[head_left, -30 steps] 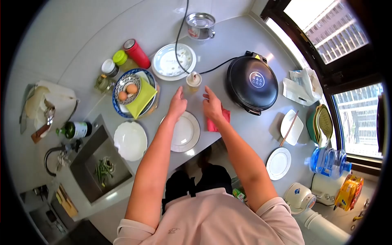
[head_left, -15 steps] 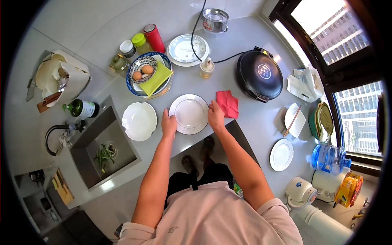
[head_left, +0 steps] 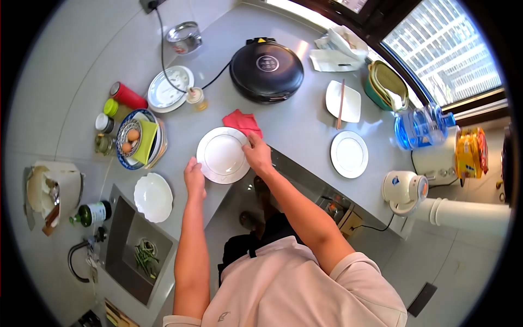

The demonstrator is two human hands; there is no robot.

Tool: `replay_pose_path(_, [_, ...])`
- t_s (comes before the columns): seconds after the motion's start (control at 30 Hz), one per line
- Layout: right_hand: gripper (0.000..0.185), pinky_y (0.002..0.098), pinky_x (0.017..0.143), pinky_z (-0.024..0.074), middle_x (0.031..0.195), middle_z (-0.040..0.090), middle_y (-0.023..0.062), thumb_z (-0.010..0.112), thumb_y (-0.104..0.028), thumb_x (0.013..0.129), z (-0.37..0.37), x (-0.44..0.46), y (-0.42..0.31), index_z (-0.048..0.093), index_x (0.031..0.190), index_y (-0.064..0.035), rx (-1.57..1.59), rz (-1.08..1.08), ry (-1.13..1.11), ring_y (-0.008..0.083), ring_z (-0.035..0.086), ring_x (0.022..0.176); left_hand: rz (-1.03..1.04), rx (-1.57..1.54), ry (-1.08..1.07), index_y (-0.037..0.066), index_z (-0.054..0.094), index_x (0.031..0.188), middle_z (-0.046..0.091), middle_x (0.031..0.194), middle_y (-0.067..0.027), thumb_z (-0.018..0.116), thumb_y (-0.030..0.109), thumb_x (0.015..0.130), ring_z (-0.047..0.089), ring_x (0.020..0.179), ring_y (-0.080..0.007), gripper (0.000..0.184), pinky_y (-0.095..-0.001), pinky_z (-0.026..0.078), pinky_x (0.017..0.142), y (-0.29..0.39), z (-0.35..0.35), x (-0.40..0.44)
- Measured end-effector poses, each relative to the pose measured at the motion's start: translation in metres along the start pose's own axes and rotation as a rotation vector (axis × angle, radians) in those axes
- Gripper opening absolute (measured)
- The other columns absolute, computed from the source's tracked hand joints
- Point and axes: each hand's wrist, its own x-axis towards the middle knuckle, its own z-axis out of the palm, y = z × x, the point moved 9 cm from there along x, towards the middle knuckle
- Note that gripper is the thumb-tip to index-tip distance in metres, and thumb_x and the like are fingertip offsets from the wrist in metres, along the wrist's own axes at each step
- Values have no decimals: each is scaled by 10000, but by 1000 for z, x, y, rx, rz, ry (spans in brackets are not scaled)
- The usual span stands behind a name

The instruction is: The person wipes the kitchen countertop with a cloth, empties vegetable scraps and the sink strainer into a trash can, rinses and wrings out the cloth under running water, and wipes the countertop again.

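Observation:
A white round plate [head_left: 222, 155] with a thin patterned rim is held between my two hands at the counter's front edge. My left hand [head_left: 194, 177] grips its left side, and my right hand [head_left: 257, 155] pinches the right side with the thumb over the rim. Just behind the plate lies a crumpled red cloth [head_left: 245, 121], close to my right fingers. To the left of my left hand sits a white scalloped bowl [head_left: 153, 197].
A black electric griddle [head_left: 266, 71], shut, stands at the back with its cord. A blue-rimmed bowl stack with two eggs [head_left: 130, 140] is on the left. Greens [head_left: 146, 258] lie in the sink [head_left: 122, 240]. To the right are a square dish [head_left: 348, 102] with chopsticks and a white plate [head_left: 349, 155].
My view and body have turned right, so the counter things appear shifted left. Both hands keep hold of the plate, which now overlaps the counter edge and appears tilted.

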Motion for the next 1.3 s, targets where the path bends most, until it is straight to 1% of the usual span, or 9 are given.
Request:
replay_pose_path(0.17, [658, 400, 1138, 442, 1412, 623, 246, 688, -203, 885, -86, 36, 101, 507, 1477, 22, 91, 33, 299, 371, 589, 1335, 53, 89, -217, -88, 396, 1540, 464, 1579, -202, 512, 85, 1027, 485, 1424, -292, 554, -377, 419, 1148, 3, 121, -16])
replay_pose_path(0.37, [664, 404, 1137, 441, 1403, 633, 237, 688, -233, 883, -197, 40, 133, 518, 1475, 16, 90, 115, 480, 375, 599, 1318, 80, 151, -422, -145, 396, 1511, 470, 1563, -244, 536, 55, 989, 462, 1447, -300, 577, -360, 375, 1173, -25, 250, -18])
replay_pose_path(0.57, [689, 369, 1145, 432, 1470, 582, 246, 698, -170, 888, -230, 48, 127, 475, 1507, 34, -41, 157, 500, 333, 575, 1369, 17, 179, -435, -141, 358, 1536, 400, 1619, -246, 527, 67, 959, 378, 1513, -312, 636, -362, 308, 1221, -30, 299, -22])
replay_pose_path(0.67, [636, 412, 1140, 438, 1417, 612, 252, 679, -142, 891, -227, 46, 112, 505, 1478, 30, -258, -16, 578, 378, 586, 1329, 61, 240, -453, -115, 378, 1538, 428, 1601, -250, 520, 74, 939, 398, 1502, -315, 643, -364, 316, 1217, -27, 306, -24])
replay_pose_path(0.77, [553, 451, 1120, 452, 1348, 646, 237, 654, -85, 896, -193, 24, 59, 547, 1431, 4, -387, -405, 689, 396, 600, 1277, 131, 357, -467, -97, 380, 1546, 425, 1610, -230, 495, 22, 916, 381, 1517, -299, 652, -364, 297, 1237, -21, 295, -22])
replay_pose_path(0.87, [407, 442, 1052, 505, 1301, 673, 193, 614, 35, 891, -121, 21, 9, 668, 1287, -38, -244, -585, 439, 384, 626, 1221, 209, 328, -407, -63, 418, 1538, 452, 1589, -232, 448, -39, 912, 421, 1495, -302, 626, -374, 327, 1229, 4, 248, -28])
replay_pose_path(0.93, [361, 442, 1017, 530, 1311, 670, 193, 617, 44, 896, -65, 30, -5, 709, 1232, -51, -250, -636, 259, 389, 639, 1195, 375, 337, -250, -24, 481, 1502, 568, 1457, -246, 476, 20, 908, 562, 1333, -346, 596, -397, 434, 1115, 8, 200, -11])
replay_pose_path(1.13, [428, 533, 1153, 377, 1480, 551, 208, 649, -192, 958, 50, 47, -30, 632, 1369, -73, -598, -743, 159, 426, 469, 1392, 446, 445, 45, -4, 508, 1486, 602, 1440, -237, 477, -2, 916, 610, 1309, -343, 571, -398, 484, 1088, -2, 76, 9])
replay_pose_path(1.3, [470, 573, 1200, 274, 1583, 454, 201, 534, -273, 1036, 89, 87, -21, 568, 1454, -58, -746, -702, 217, 447, 360, 1477, 394, 340, 123, -9, 497, 1494, 570, 1481, -241, 458, -35, 928, 571, 1367, -330, 568, -383, 454, 1133, -16, 19, 5])
